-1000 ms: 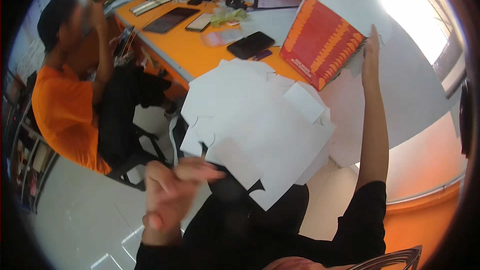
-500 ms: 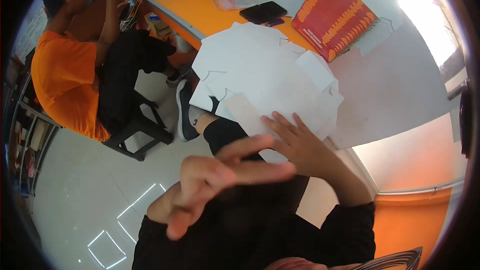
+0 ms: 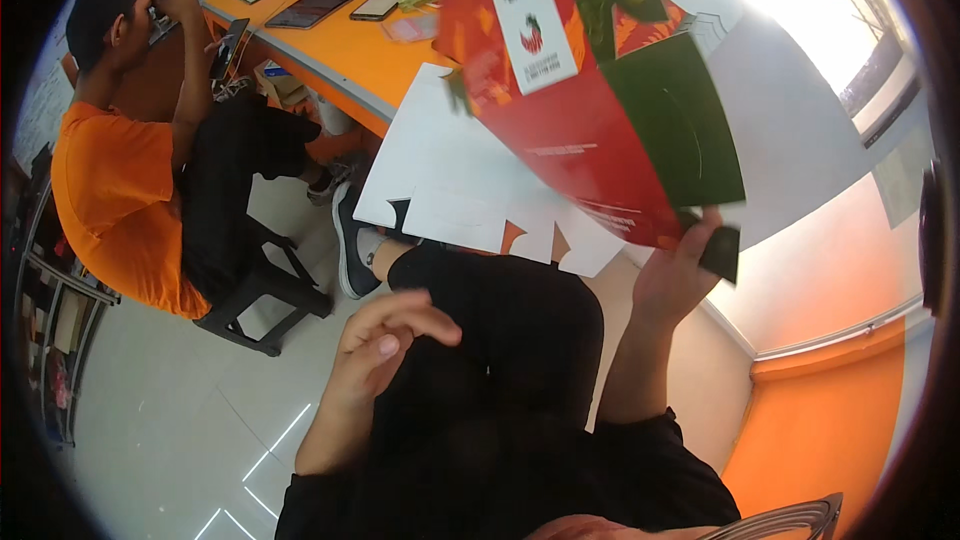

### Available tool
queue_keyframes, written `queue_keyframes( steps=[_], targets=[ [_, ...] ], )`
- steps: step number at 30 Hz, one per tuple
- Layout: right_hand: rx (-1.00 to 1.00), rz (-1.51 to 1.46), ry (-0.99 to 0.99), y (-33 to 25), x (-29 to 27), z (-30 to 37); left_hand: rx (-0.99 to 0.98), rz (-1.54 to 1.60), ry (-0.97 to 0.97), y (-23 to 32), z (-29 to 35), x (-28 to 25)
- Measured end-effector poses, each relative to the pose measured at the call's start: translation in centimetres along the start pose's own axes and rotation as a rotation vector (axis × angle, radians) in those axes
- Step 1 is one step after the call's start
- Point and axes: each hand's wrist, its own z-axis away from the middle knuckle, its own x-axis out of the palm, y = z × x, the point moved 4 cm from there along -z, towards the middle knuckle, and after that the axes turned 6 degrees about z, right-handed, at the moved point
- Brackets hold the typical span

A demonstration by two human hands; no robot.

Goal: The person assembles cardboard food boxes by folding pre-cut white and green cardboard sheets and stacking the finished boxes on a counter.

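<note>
My right hand (image 3: 680,275) grips the lower right edge of a large die-cut cardboard sheet (image 3: 575,145). It is a flat box blank with red, orange and dark green print and a white label panel, tilted up and bowed above the desk. Part of it is blurred. Under it lies a white die-cut sheet (image 3: 440,175) with notches along its near edge; its far part is hidden. My left hand (image 3: 385,340) hangs in the air over my lap, fingers loosely bent and apart, with nothing in them.
On the orange desk (image 3: 330,50) lie a tablet (image 3: 320,5), a phone (image 3: 377,4) and cables. A person in an orange shirt (image 3: 115,185) sits on a black stool (image 3: 265,290) at the left. A bright window (image 3: 790,10) is at the right.
My right hand has gone from lying flat on the white sheet to gripping the printed blank, now raised over the desk. My left hand has drawn back to the left, lower over my lap.
</note>
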Motion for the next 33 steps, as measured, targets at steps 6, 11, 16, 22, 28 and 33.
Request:
queue_keyframes(
  steps=[6, 11, 16, 22, 28, 33],
  targets=[
    [-0.61, 0.144, -1.053, -8.2, 8.3, 4.0, 0.128, 0.228, 0.269, -1.5, 0.8, -0.7],
    [-0.441, 0.061, -1.032, -5.2, 8.6, 7.6, -0.164, 0.212, 0.539, -3.6, 2.9, -3.0],
    [-0.454, 0.068, -1.064, -4.6, 9.0, 9.4, 0.067, 0.245, 0.557, -2.3, 0.1, -0.3],
    [-0.654, -0.028, -0.821, -5.4, 4.5, 6.6, 0.011, -0.046, 0.891, -1.3, 0.4, -3.2],
    [0.311, -0.439, -0.392, -1.6, 0.4, 0.7, 0.016, 0.088, 0.495, -2.1, 2.1, -3.1],
    [0.571, -0.635, -0.845, -0.8, -0.1, 3.3, -0.086, 0.057, 0.383, -2.5, 2.9, -3.8]
  ],
)
